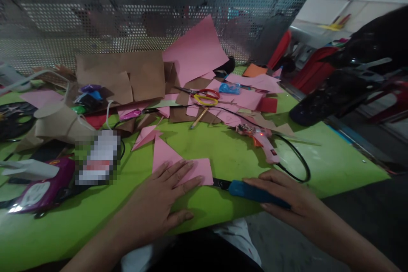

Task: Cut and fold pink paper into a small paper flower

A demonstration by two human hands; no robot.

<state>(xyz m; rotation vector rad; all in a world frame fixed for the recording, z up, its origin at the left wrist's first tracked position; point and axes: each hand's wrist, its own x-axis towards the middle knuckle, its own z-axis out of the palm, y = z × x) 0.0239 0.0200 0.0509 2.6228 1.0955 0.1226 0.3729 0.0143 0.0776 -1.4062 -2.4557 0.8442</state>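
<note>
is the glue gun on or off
Apparently on: a small red light glows on the glue gun, which lies on the green table. Whether it is hot, I cannot tell.

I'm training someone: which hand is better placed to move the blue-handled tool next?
Probably the right hand: it grips the blue-handled tool, while the left hand lies spread on the pink paper.

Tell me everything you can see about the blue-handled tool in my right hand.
The blue-handled tool is long and slim: a handle that looks plastic, with a narrow dark blade-like part at its front. Your right hand grips the handle near the front edge of the green table. The dark end points left and meets the right edge of the pink paper; whether the tip slips underneath is unclear.
</note>
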